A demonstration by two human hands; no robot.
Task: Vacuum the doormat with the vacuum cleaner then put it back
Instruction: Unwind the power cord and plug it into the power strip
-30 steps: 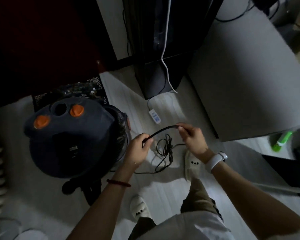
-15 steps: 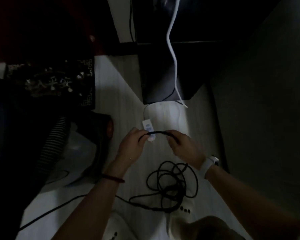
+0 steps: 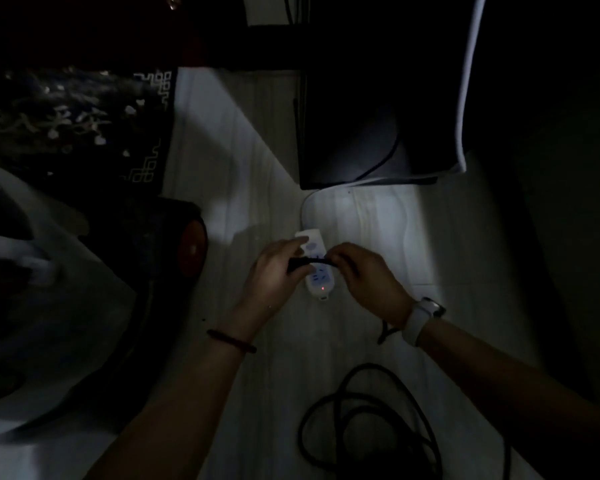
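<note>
The scene is very dark. Both hands hold a short stretch of the vacuum's black power cord (image 3: 310,261) just above a white power strip (image 3: 317,275) lying on the pale floor; a small red light glows on the strip. My left hand (image 3: 274,268) grips the cord's plug end, and my right hand (image 3: 364,275) pinches the cord a little to the right. The rest of the cord lies in loose coils (image 3: 368,420) on the floor near me. The vacuum cleaner (image 3: 146,271) shows as a dark bulk at the left. The dark patterned doormat (image 3: 73,123) lies at the upper left.
A tall black unit (image 3: 354,133) stands just beyond the power strip, with a white cable (image 3: 465,98) hanging down its right side. A dark wall or cabinet face fills the right edge. Pale floor (image 3: 243,168) runs between the doormat and the black unit.
The view has dropped closer to the floor. Both hands have carried the cord end down onto the power strip, and the left hand now covers part of it.
</note>
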